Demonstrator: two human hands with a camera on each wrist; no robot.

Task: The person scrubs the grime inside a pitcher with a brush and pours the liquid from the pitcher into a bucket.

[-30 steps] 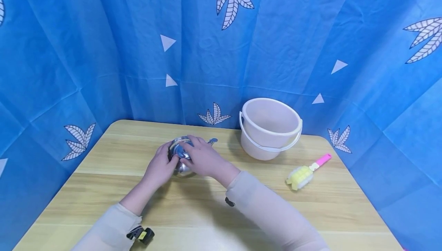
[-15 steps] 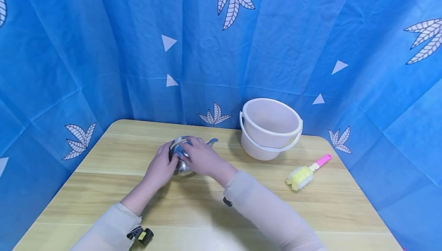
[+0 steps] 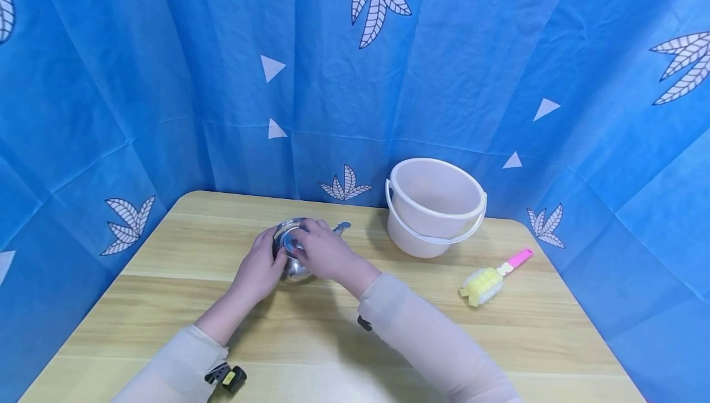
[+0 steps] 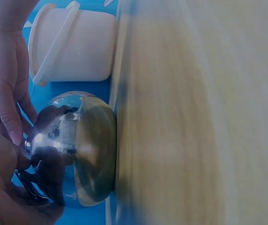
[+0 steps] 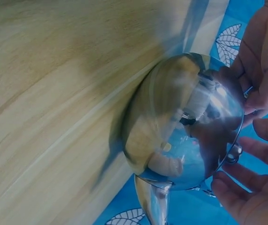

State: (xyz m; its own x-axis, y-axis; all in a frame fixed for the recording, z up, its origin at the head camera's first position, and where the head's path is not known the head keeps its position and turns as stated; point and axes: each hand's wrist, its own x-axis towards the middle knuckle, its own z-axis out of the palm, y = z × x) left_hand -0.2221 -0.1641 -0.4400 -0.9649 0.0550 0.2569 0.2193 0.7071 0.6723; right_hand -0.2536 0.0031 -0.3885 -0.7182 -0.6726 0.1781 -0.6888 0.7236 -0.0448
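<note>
A shiny stainless steel teapot (image 3: 296, 271) stands upright on the wooden table, left of the middle, its spout (image 3: 341, 227) pointing to the back right. From the left, my left hand (image 3: 259, 267) grips its handle (image 4: 29, 183), with the thumb up by the lid. Over the top, my right hand (image 3: 328, 254) pinches at the lid (image 3: 289, 241); its fingertips surround the small knob (image 5: 233, 153) seen in the right wrist view. The lid seems seated on the body, though fingers cover part of its rim.
Behind and to the right stands a white bucket (image 3: 413, 244) with its handle hanging down in front. A yellow and white sponge brush (image 3: 482, 284) with a pink handle lies near the table's (image 3: 388, 354) right edge. Blue patterned curtain (image 3: 238, 52) surrounds the table's back and sides.
My right hand's fingers have shifted slightly on the lid, and a bit more of the lid shows. The left hand and teapot stay in place.
</note>
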